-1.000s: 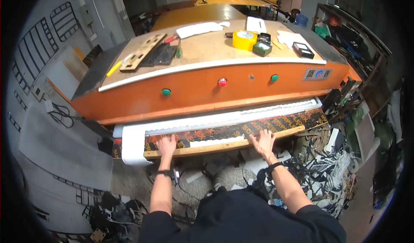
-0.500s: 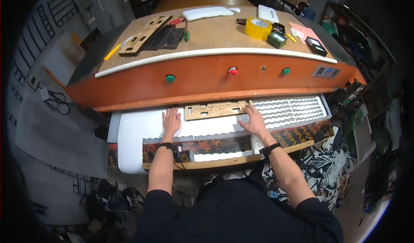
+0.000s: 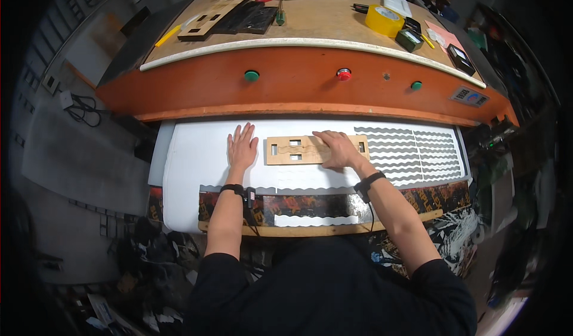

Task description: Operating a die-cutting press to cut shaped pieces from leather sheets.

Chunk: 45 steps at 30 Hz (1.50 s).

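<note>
Lying beneath gripping right fingers [image 3: 332,138], the wooden board [image 3: 309,150] sits beside spread left fingers [image 3: 245,134].

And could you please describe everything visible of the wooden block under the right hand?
The wooden block is a long, pale, plywood-like rectangle with rectangular cut-outs and a wavy line running lengthwise. It lies flat on the white sheet, long sides running left to right; the right hand spans and partly hides its right portion.

This was a workshop. A big orange machine [image 3: 304,94] had green buttons [image 3: 252,76] and a red button [image 3: 344,74]. Yellow tape [image 3: 384,21] and a green-handled tool [image 3: 280,18] lay on top. A white sheet [image 3: 200,163] had wavy cuts, and scraps [image 3: 461,230] lay in heaps below.
</note>
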Each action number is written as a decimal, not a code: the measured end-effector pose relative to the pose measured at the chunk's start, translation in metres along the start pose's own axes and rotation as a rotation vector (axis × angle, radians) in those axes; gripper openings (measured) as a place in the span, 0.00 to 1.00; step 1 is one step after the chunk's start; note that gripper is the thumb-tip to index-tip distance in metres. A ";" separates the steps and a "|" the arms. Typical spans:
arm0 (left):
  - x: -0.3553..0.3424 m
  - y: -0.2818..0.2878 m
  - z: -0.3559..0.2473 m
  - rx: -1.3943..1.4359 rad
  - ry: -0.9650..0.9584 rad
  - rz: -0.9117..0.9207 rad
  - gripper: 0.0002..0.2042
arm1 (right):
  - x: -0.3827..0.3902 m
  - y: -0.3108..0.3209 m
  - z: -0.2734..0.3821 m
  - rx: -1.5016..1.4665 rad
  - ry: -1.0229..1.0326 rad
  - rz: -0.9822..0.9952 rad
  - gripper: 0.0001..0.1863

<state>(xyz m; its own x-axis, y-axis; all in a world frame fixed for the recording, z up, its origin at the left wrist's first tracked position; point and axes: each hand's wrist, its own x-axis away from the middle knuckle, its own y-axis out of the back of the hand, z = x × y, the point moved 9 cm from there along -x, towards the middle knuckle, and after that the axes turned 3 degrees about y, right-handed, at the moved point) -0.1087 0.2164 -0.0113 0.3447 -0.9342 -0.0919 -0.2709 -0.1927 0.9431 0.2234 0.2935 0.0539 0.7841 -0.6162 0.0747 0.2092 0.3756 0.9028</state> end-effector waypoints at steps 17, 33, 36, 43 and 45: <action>0.046 0.004 -0.111 0.302 -0.314 -0.086 0.22 | 0.173 0.142 -0.078 -1.147 -0.055 -0.814 0.49; 0.023 0.005 -0.204 0.304 -0.405 0.189 0.19 | 0.327 0.021 -0.116 0.115 -1.013 -0.816 0.45; 0.024 -0.003 -0.256 0.297 -0.479 0.166 0.18 | 0.318 0.019 -0.110 0.183 -0.994 -0.780 0.43; 0.010 -0.055 -0.318 0.242 -0.481 0.271 0.20 | 0.308 0.012 -0.103 0.204 -0.943 -0.769 0.43; 0.010 -0.062 -0.326 0.182 -0.466 0.314 0.18 | 0.307 0.012 -0.102 0.210 -0.947 -0.781 0.43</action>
<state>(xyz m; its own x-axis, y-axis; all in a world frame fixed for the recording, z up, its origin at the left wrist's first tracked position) 0.2042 0.3167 0.0337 -0.1968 -0.9803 0.0138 -0.4599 0.1048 0.8817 0.5267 0.1795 0.0444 -0.2555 -0.9139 -0.3155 0.2638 -0.3798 0.8867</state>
